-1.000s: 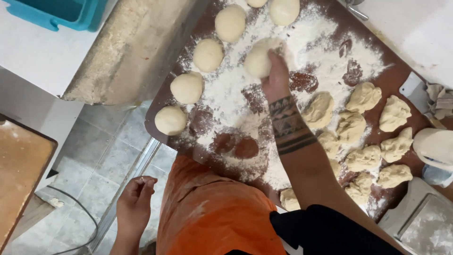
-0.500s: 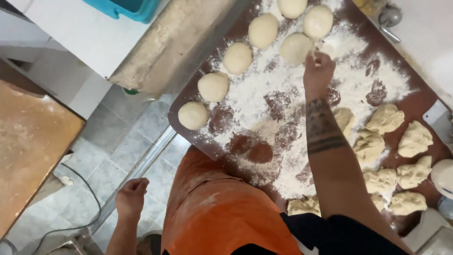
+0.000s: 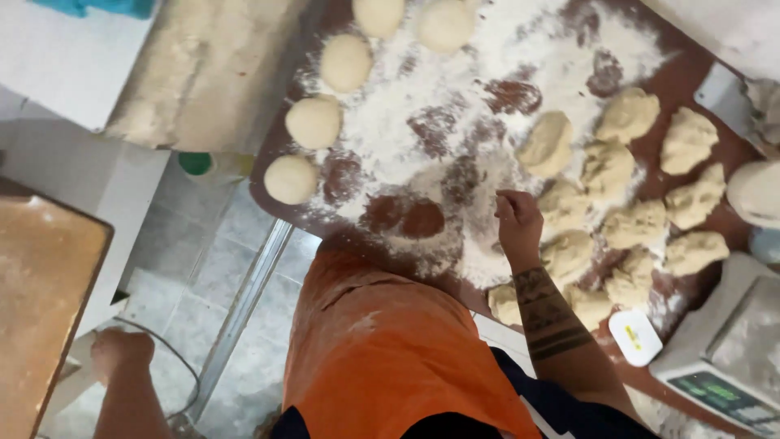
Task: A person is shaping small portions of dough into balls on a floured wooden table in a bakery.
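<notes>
Dark reddish-brown table [image 3: 617, 32] with white flour [image 3: 422, 106] dusted all over it in patches. Just past the right hand's fingers [image 3: 505, 207], the rough dough pieces [image 3: 569, 203] are a yellowish cream; the smooth dough balls [image 3: 313, 122] far beyond the fingertips are paler, nearly white. Bright orange apron [image 3: 382, 358], black banded tattoo [image 3: 548, 313] on the forearm behind the fingers, grey floor tiles [image 3: 203, 244].

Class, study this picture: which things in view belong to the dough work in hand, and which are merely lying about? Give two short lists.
In the work:
right hand, over the floured board
rough dough pieces
smooth dough balls

Lying about:
scale
small white tag
wooden table
green-capped bottle
left hand, hanging by the person's side
</notes>
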